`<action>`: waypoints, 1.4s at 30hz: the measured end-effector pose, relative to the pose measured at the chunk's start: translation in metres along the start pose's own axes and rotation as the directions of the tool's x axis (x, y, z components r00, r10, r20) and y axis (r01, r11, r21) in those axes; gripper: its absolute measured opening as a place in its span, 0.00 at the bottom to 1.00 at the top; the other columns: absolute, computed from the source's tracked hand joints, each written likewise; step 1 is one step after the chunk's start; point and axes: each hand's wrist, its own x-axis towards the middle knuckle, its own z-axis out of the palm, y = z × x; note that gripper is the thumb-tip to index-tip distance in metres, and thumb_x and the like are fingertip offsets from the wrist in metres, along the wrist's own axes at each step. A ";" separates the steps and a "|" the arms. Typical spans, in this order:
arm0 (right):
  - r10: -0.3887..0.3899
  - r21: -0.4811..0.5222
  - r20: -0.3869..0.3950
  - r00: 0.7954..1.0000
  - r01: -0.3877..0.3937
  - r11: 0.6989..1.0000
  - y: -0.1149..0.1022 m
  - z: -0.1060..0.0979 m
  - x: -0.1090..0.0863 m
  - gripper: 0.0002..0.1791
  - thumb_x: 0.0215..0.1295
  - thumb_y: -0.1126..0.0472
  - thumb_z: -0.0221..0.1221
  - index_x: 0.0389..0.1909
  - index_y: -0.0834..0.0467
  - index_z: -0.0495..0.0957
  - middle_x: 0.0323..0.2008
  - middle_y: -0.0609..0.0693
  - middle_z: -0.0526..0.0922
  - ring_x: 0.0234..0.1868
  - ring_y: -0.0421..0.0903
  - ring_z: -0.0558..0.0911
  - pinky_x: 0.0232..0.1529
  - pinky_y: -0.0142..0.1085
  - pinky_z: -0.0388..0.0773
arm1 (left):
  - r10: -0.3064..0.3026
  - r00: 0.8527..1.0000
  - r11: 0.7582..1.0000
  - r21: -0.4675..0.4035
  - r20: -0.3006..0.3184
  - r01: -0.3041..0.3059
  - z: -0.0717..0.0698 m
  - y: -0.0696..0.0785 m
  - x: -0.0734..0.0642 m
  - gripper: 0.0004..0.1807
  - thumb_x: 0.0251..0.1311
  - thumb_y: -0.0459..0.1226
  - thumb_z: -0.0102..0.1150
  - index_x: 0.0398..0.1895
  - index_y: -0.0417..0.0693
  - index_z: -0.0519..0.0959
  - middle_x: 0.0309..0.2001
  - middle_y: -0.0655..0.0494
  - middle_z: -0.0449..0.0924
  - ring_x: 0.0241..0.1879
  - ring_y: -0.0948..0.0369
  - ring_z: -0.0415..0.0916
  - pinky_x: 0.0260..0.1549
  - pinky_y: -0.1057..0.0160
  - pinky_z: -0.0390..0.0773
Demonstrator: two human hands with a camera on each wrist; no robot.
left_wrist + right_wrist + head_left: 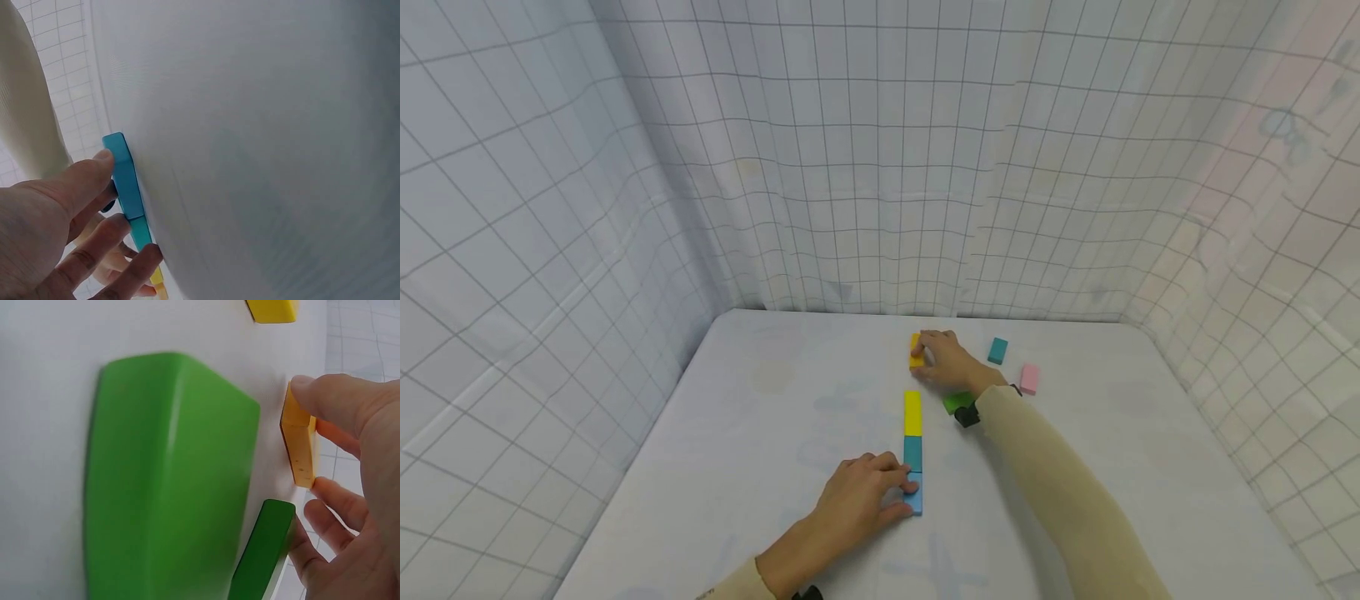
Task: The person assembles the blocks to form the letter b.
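Note:
A light-blue block (913, 499), a teal block (913, 454) and a yellow block (912, 412) lie end to end in a straight row. My left hand (863, 496) is at the near end, thumb and fingertips on the light-blue block; the left wrist view shows the thumb against its end. Beyond the row, my right hand (946, 360) pinches an orange-yellow block (917, 353) between thumb and fingers, apart from the yellow one. Under the right wrist lies a green block (957, 402), large in the right wrist view. A darker green block (262, 553) shows near the right fingers there.
Another teal block (997, 350) and a pink block (1029, 379) lie to the right of my right hand. The white tabletop (760, 467) is bounded at the back and sides by white grid-patterned cloth (880, 167).

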 end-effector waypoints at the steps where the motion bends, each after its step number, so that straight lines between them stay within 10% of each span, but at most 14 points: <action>1: -0.004 -0.002 -0.002 1.000 0.004 1.000 0.000 0.000 0.000 0.16 0.83 0.55 0.73 0.63 0.55 0.84 0.90 0.62 0.69 0.90 0.67 0.64 0.92 0.63 0.63 | 0.001 1.000 1.000 -0.001 -0.001 -0.001 0.000 0.000 0.000 0.17 0.66 0.50 0.87 0.57 0.67 0.97 0.57 0.64 0.92 0.47 0.59 0.87 0.47 0.49 0.90; 9: -0.001 -0.034 -0.003 1.000 0.001 0.999 0.000 -0.002 -0.002 0.15 0.79 0.48 0.76 0.53 0.50 0.84 0.81 0.62 0.73 0.80 0.64 0.70 0.85 0.62 0.72 | 0.016 1.000 1.000 -0.005 -0.027 -0.016 -0.001 0.001 -0.001 0.17 0.66 0.49 0.87 0.57 0.66 0.97 0.57 0.63 0.92 0.47 0.59 0.87 0.46 0.49 0.90; 31: -0.011 -0.019 -0.003 1.000 0.011 1.000 0.004 0.000 -0.008 0.31 0.72 0.39 0.80 0.70 0.45 0.86 0.80 0.58 0.77 0.80 0.63 0.71 0.84 0.66 0.73 | 0.009 1.000 1.000 0.010 -0.023 -0.009 0.002 -0.002 -0.001 0.16 0.67 0.50 0.86 0.56 0.66 0.97 0.57 0.63 0.92 0.48 0.59 0.88 0.48 0.47 0.91; 42: -0.080 -0.015 0.032 0.996 0.080 0.997 0.005 0.003 -0.012 0.22 0.83 0.43 0.72 0.70 0.48 0.89 0.80 0.57 0.80 0.81 0.65 0.71 0.84 0.67 0.70 | 0.013 1.000 1.000 0.007 -0.022 -0.013 0.003 -0.002 -0.001 0.17 0.67 0.50 0.86 0.57 0.65 0.97 0.56 0.62 0.92 0.46 0.60 0.87 0.46 0.51 0.90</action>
